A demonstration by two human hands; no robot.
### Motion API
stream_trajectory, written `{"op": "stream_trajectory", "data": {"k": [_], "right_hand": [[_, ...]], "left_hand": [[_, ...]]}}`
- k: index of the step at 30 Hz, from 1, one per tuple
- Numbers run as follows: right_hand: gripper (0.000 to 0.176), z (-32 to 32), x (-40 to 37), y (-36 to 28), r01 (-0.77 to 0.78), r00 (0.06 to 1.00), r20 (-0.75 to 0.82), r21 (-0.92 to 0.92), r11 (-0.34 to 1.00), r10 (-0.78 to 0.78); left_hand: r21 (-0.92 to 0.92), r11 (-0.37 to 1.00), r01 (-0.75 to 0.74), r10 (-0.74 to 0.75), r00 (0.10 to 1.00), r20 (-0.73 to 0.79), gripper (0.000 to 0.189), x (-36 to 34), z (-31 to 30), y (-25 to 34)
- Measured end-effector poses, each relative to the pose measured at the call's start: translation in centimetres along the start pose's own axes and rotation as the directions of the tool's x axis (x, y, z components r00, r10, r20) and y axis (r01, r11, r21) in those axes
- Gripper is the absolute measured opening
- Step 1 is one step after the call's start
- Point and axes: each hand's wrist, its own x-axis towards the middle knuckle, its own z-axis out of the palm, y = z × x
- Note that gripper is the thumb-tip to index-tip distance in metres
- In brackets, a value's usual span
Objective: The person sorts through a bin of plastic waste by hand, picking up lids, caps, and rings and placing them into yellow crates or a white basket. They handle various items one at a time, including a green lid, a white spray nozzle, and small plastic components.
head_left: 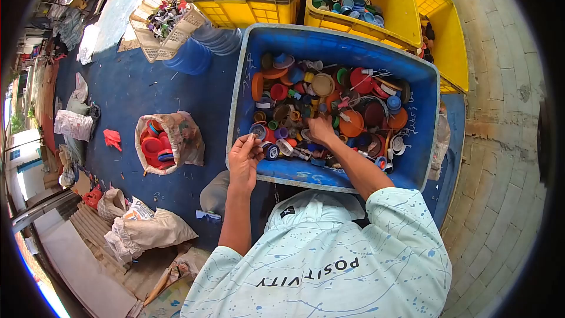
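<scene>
A blue crate (338,35) in front of me holds many loose plastic caps and lids in mixed colours. My left hand (243,156) is raised at the crate's near left edge, its thumb and fingers pinched on a small clear plastic cap (257,131). Down among the caps, my right hand (321,130) has its fingers drawn together. What lies at its fingertips, if anything, is too small to make out. Around it are an orange lid (351,123), a beige lid (322,85) and a red lid (361,80).
Yellow crates (247,9) with sorted caps stand beyond the blue one. To the left, a sack (189,141) holds red lids, and a cream basket (176,38) of small pieces rests on blue water jugs (191,59). Filled bags (156,229) lie at lower left.
</scene>
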Motion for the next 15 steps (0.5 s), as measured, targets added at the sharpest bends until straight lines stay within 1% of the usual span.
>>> {"op": "stream_trajectory", "data": {"k": [2,3,5,7,8,9,10,11,12,15], "right_hand": [[0.035,-2.4,-0.4,0.5,-0.123,0.992,0.030,0.160,0.979,0.120],[0.035,-3.3,-0.5,1.3,-0.141,0.989,-0.005,0.302,0.943,0.149],[0.035,-5.2,-1.2,3.4,-0.146,0.973,-0.063,0.570,0.809,0.221],[0.039,-7.5,-2.6,5.2,-0.239,0.930,-0.059,0.651,0.721,0.362],[0.036,-7.1,-2.9,7.2,-0.230,0.911,-0.101,0.680,0.696,0.400],[0.034,-8.6,-3.9,7.7,-0.285,0.886,-0.028,0.754,0.592,0.463],[0.033,-8.8,-4.7,8.9,-0.300,0.867,0.006,0.806,0.510,0.499],[0.032,-9.0,-5.4,10.1,-0.310,0.846,0.044,0.850,0.425,0.531],[0.031,-9.4,-6.2,11.0,-0.294,0.839,0.053,0.881,0.370,0.542],[0.027,-10.9,-9.2,12.0,-0.249,0.823,0.112,0.952,0.176,0.557]], "left_hand": [[0.023,1.000,0.002,-0.003,1.000,0.015,0.012,0.1,0.7,-1.2],[0.037,0.999,0.001,-0.002,1.000,0.027,0.011,0.2,1.2,-1.5],[0.105,0.994,0.019,-0.023,0.999,0.036,0.012,0.6,2.8,-2.1],[0.181,0.983,0.032,-0.043,0.997,0.056,0.012,1.7,3.8,-3.3],[0.193,0.980,0.046,-0.062,0.995,0.079,0.015,2.5,4.1,-4.2],[0.239,0.968,0.069,-0.093,0.992,0.087,0.016,3.4,4.4,-5.0],[0.284,0.954,0.094,-0.124,0.988,0.093,0.018,4.2,4.9,-5.7],[0.328,0.937,0.117,-0.157,0.983,0.098,0.019,4.9,5.4,-6.3],[0.353,0.923,0.151,-0.199,0.975,0.101,0.018,5.0,6.4,-6.4],[0.535,0.838,0.109,-0.225,0.962,0.155,0.018,7.8,7.2,-8.9]]}}
